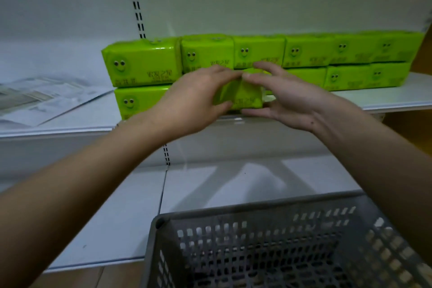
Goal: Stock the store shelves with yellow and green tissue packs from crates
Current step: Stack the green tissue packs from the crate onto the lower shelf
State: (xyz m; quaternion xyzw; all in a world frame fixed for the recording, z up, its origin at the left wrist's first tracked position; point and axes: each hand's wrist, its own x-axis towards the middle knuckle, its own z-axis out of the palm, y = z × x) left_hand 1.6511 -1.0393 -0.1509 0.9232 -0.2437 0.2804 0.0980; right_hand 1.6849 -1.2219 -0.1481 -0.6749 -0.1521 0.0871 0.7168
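Observation:
Green tissue packs with smiley faces [308,50] stand in two stacked rows on the white upper shelf [385,100]. Both hands hold one green pack [243,97] at the shelf's front edge, in the lower row. My left hand [194,98] grips its left side, fingers over the top and thumb below. On the pack's right side, my right hand [282,96] has its fingers over the top and its thumb underneath. No yellow packs are in view.
A grey plastic crate [268,241] sits at the bottom right, in front of the lower white shelf [112,217]. Printed paper sheets [44,100] lie on the upper shelf's left part. A slotted upright [135,0] runs down the back wall.

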